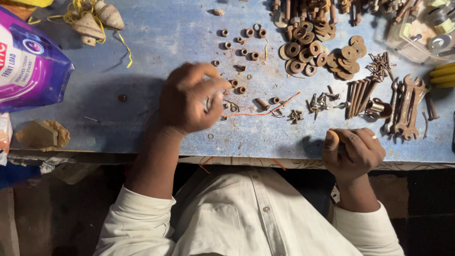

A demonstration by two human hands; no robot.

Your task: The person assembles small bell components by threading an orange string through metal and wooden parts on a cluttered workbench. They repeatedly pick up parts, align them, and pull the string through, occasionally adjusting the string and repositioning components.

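My left hand (189,98) hovers over the blue tabletop (156,42) with its fingers bunched, pinching a small metal piece that I can barely see. Just right of it lie small rusty nuts (238,86) and a thin orange wire (265,112). My right hand (353,150) rests at the table's front edge, fingers curled in, thumb up; I cannot tell whether anything is inside it. Rusty nails (359,96) and rusty spanners (406,108) lie just beyond it.
A pile of rusty washers (303,47) and bolts (308,9) sits at the back. A purple detergent bag (28,61) is at the left, a clear plastic box (422,28) at the back right, yellow string with shells (95,19) at the back left.
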